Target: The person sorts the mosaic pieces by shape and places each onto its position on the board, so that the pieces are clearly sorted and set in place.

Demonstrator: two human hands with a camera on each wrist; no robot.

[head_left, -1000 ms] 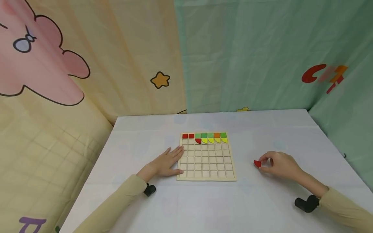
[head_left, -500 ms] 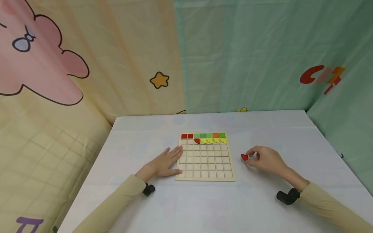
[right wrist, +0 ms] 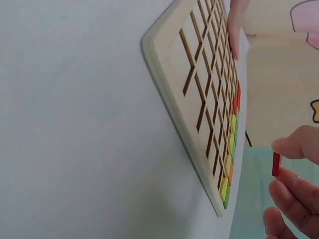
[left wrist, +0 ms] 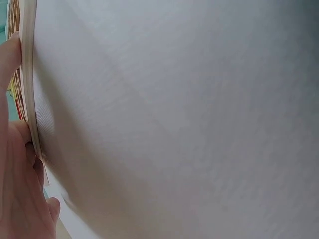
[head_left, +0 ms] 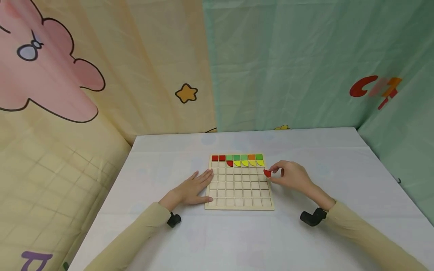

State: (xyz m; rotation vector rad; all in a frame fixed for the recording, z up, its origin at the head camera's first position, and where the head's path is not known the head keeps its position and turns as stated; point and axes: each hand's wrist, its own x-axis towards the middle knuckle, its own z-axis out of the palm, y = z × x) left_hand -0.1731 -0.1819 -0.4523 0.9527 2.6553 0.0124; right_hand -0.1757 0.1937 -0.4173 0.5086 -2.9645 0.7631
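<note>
A pale wooden grid board [head_left: 239, 207] lies flat on the table. Its back row holds red, green and orange square tiles; in the row below sit one red and several yellow quarter-round tiles. My left hand [head_left: 191, 189] rests spread against the board's left edge, fingertips and thumb on its rim. Between thumb and fingertips my right hand [head_left: 293, 176] pinches a red quarter-round tile [head_left: 267, 173], held over the board's right edge. In the right wrist view that red tile [right wrist: 276, 164] shows edge-on, raised above the board.
A white cloth covers the table [head_left: 162, 154]. Printed curtains [head_left: 288, 67] hang behind it and at both sides. Black wrist cameras sit on both wrists, the right one [head_left: 312, 217] low over the cloth.
My right hand has moved left and toward the back with the red quarter-round tile, from the bare cloth to the board's right edge. The left hand has stayed in place.
</note>
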